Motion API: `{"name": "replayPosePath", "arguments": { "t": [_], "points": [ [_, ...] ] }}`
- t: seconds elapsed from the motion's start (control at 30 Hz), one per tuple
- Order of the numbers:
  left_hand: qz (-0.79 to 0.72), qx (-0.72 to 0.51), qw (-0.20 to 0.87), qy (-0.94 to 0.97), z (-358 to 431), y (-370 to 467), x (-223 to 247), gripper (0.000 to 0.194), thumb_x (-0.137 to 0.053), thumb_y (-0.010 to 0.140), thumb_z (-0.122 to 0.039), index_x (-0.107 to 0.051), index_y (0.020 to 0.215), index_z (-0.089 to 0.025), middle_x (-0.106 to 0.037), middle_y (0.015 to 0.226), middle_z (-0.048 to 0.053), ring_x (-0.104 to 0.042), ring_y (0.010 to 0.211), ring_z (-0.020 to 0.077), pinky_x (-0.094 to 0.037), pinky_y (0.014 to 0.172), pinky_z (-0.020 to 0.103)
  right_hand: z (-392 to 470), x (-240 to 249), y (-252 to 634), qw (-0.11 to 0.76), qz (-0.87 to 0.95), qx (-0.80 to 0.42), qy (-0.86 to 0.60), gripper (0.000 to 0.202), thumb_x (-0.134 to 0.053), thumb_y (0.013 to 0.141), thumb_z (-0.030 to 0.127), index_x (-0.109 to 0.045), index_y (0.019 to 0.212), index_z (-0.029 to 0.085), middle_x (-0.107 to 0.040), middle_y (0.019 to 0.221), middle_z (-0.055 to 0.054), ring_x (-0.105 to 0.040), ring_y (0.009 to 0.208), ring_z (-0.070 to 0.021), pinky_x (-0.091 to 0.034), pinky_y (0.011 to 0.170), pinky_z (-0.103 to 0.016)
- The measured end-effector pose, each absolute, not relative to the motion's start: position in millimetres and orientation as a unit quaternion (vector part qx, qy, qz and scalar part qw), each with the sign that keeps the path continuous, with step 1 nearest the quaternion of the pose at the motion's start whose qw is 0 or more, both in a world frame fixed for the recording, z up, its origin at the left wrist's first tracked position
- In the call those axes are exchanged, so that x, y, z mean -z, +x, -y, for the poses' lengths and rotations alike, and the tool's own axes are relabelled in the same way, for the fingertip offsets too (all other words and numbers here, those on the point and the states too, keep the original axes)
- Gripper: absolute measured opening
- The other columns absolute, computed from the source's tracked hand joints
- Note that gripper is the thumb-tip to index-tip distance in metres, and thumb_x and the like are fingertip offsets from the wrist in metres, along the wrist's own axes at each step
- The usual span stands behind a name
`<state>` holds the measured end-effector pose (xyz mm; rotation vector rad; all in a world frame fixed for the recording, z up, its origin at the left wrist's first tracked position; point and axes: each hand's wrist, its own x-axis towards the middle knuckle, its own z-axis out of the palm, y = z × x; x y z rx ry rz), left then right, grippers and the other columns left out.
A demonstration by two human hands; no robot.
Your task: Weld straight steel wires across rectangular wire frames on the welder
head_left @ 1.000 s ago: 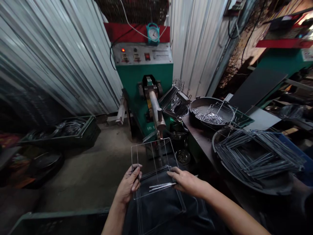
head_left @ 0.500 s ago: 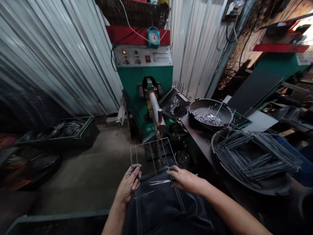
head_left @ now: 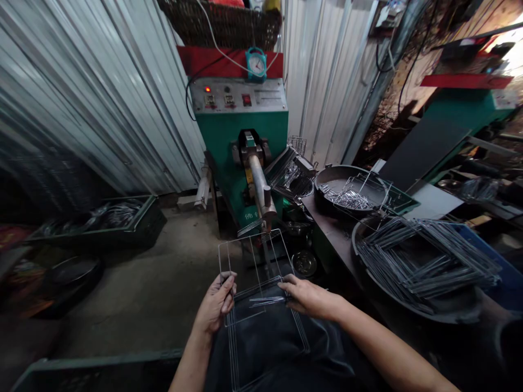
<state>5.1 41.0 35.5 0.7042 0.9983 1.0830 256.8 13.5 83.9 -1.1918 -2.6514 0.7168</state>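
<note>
Wire frame point(head_left: 255, 261) sits between both hands. Left hand point(head_left: 216, 307) pinches its near-left edge; right hand point(head_left: 308, 298), fingers loosely curled, holds short wire rods point(head_left: 265, 300).

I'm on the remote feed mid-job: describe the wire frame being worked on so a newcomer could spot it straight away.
Start at the green machine against the corrugated wall; its metal arm points down toward the person. Just below the arm's tip, the wire frame is gripped by the left hand and right hand. Unlike the frames piled in the round tray to the right, it is single and has cross wires.
</note>
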Motion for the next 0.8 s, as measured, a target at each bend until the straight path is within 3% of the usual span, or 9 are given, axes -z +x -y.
{"name": "replayPosePath", "arguments": {
  "t": [0.13,0.23,0.3,0.37,0.43,0.5,0.63,0.8],
  "points": [
    [-0.445,-0.482,0.686,0.314,-40.9,6.3,-36.4,0.032,-0.063,0.067,-0.039,-0.049,0.087,-0.019,-0.051,0.054,-0.008,-0.024,0.025,-0.0028,-0.019,0.026,0.01,-13.8,-82.0,255.3,0.074,0.882,-0.234,-0.403,0.052,-0.053,0.077,0.017,-0.036,0.126,0.015,-0.044,0.116,-0.013,-0.054,0.092,-0.0196,-0.045,0.078,-0.03],
    [-0.44,-0.489,0.684,0.315,-39.9,7.5,-36.7,0.033,-0.063,0.066,-0.039,-0.049,0.087,-0.019,-0.05,0.055,-0.008,-0.023,0.025,-0.0028,-0.02,0.026,0.01,-11.6,-81.7,258.2,0.096,0.878,-0.234,-0.407,0.06,-0.059,0.074,0.028,-0.034,0.128,0.018,-0.043,0.119,-0.014,-0.053,0.097,-0.0219,-0.044,0.08,-0.033],
    [-0.438,-0.495,0.683,0.31,-39.7,8.3,-37.1,0.033,-0.063,0.066,-0.039,-0.048,0.087,-0.019,-0.05,0.055,-0.008,-0.024,0.025,-0.003,-0.02,0.026,0.01,-11.5,-79.8,262.9,0.17,0.864,-0.234,-0.412,0.065,-0.062,0.07,0.038,-0.036,0.127,0.02,-0.041,0.123,-0.014,-0.05,0.103,-0.0236,-0.043,0.083,-0.035],
    [-0.44,-0.502,0.681,0.3,-41.3,9.4,-37.8,0.034,-0.064,0.065,-0.04,-0.048,0.087,-0.019,-0.05,0.055,-0.008,-0.024,0.025,-0.0031,-0.02,0.027,0.009,-16.7,-74.6,268.1,0.301,0.813,-0.232,-0.44,0.059,-0.064,0.067,0.041,-0.045,0.119,0.021,-0.041,0.123,-0.013,-0.05,0.104,-0.0231,-0.044,0.083,-0.034],
    [-0.443,-0.505,0.679,0.295,-45.7,11.2,-39.1,0.035,-0.065,0.064,-0.04,-0.049,0.087,-0.019,-0.051,0.054,-0.008,-0.024,0.025,-0.0031,-0.02,0.027,0.009,-30.2,-66.4,271.0,0.432,0.713,-0.243,-0.497,0.044,-0.064,0.068,0.039,-0.053,0.106,0.019,-0.048,0.115,-0.012,-0.056,0.093,-0.0202,-0.047,0.077,-0.033],
    [-0.445,-0.509,0.675,0.295,-52.6,13.2,-41.1,0.034,-0.065,0.064,-0.039,-0.049,0.086,-0.019,-0.051,0.054,-0.008,-0.024,0.025,-0.003,-0.019,0.027,0.009,-51.2,-57.4,270.1,0.487,0.601,-0.297,-0.56,0.035,-0.063,0.069,0.038,-0.056,0.096,0.016,-0.058,0.097,-0.01,-0.06,0.074,-0.0167,-0.049,0.064,-0.03],
    [-0.448,-0.521,0.662,0.3,-68.3,14.0,-46.6,0.032,-0.065,0.064,-0.038,-0.049,0.085,-0.019,-0.05,0.053,-0.009,-0.024,0.025,-0.003,-0.02,0.026,0.009,-96.2,-46.7,258.7,0.431,0.463,-0.483,-0.605,0.027,-0.06,0.07,0.034,-0.057,0.087,0.013,-0.059,0.062,-0.001,-0.056,0.05,-0.0113,-0.042,0.042,-0.02],
    [-0.461,-0.511,0.659,0.304,-76.3,7.8,-48.6,0.031,-0.064,0.065,-0.039,-0.05,0.085,-0.02,-0.05,0.054,-0.009,-0.022,0.024,-0.0032,-0.02,0.027,0.01,-118.5,-48.0,242.2,0.423,0.423,-0.593,-0.539,0.022,-0.059,0.069,0.034,-0.056,0.077,0.014,-0.056,0.058,0.002,-0.048,0.041,-0.0062,-0.035,0.037,-0.017]
  ]
}}
